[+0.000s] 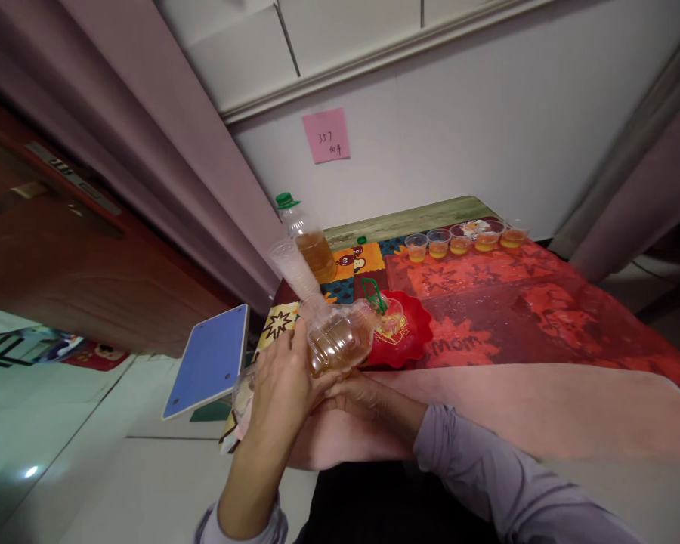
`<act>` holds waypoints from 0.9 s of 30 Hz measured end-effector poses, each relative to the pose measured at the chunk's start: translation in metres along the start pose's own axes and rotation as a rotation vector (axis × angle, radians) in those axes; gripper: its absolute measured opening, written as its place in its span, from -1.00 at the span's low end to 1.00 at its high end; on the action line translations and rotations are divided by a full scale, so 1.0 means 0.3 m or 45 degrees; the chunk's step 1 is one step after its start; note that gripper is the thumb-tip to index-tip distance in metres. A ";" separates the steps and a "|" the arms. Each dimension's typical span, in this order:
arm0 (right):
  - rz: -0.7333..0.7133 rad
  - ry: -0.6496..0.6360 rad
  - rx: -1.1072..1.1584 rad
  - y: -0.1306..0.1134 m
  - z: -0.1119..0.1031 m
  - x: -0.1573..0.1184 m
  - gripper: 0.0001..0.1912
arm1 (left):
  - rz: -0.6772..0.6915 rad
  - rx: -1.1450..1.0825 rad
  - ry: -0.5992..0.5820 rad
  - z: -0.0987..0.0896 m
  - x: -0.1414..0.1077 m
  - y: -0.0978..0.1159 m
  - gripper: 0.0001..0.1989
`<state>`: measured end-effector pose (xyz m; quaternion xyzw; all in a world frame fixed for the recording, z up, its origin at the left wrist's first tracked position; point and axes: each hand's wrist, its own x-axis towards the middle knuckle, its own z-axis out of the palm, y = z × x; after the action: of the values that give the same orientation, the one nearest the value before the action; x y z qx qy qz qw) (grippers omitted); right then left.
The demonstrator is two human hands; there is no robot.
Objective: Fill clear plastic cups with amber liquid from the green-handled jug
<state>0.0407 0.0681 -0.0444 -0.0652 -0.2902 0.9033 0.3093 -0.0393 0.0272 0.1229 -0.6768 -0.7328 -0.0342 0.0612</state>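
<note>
A clear plastic bottle (343,340) with amber liquid lies tilted on its side in my two hands, its neck with a green handle (375,296) pointing right. My left hand (286,374) wraps around the base end. My right hand (351,394) supports it from underneath, its fingers partly hidden by the bottle. The mouth is over a clear plastic cup (395,311) on a red scalloped plate (416,344). Whether liquid is flowing out is too small to tell. Just behind the bottle leans a stack of clear plastic cups (295,268).
A second bottle (317,253) with a green cap stands at the back left. Several cups of amber liquid, one a middle cup (461,243), line the far right edge of the table. A loose green cap (362,239) lies near the back. A blue stool (209,363) is at the left.
</note>
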 end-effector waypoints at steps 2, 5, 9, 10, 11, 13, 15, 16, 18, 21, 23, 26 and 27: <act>0.010 -0.004 -0.007 -0.001 0.001 0.002 -0.69 | -0.027 0.008 -0.035 -0.010 0.003 0.008 -0.06; 0.021 -0.001 -0.011 -0.001 -0.002 0.002 -0.69 | -0.038 0.013 -0.068 -0.017 0.005 0.013 -0.07; 0.020 -0.003 -0.007 -0.002 -0.006 -0.001 -0.67 | -0.022 0.017 -0.027 -0.006 0.003 0.005 -0.05; 0.015 -0.002 -0.005 -0.001 -0.006 -0.001 -0.67 | -0.018 0.016 -0.015 -0.003 0.003 0.003 -0.04; 0.010 0.000 -0.004 -0.001 -0.006 0.000 -0.67 | -0.015 0.014 -0.008 0.000 0.002 0.002 -0.04; 0.008 -0.001 0.000 -0.001 -0.004 0.000 -0.68 | -0.013 0.009 -0.014 -0.001 0.002 0.003 -0.04; 0.012 -0.004 0.001 -0.003 -0.001 -0.001 -0.68 | -0.024 0.006 -0.036 -0.006 0.003 0.007 -0.03; 0.012 -0.004 0.001 -0.005 0.001 -0.002 -0.68 | -0.032 0.006 -0.050 -0.010 0.004 0.010 -0.03; 0.006 0.000 0.000 -0.010 0.006 -0.006 -0.67 | -0.049 0.011 -0.076 -0.019 0.005 0.016 -0.04; -0.005 0.003 0.004 -0.020 0.012 -0.012 -0.68 | -0.057 0.017 -0.093 -0.027 0.007 0.020 -0.05; -0.004 0.002 0.005 -0.024 0.015 -0.015 -0.67 | -0.048 0.014 -0.092 -0.027 0.007 0.018 -0.05; 0.008 0.002 0.005 -0.025 0.015 -0.016 -0.64 | -0.033 0.011 -0.078 -0.023 0.007 0.013 -0.06; 0.011 0.003 0.005 -0.024 0.015 -0.016 -0.64 | -0.029 0.010 -0.070 -0.021 0.006 0.012 -0.06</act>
<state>0.0469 0.0678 -0.0370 -0.0668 -0.2876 0.9052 0.3056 -0.0356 0.0284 0.1294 -0.6689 -0.7420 -0.0132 0.0434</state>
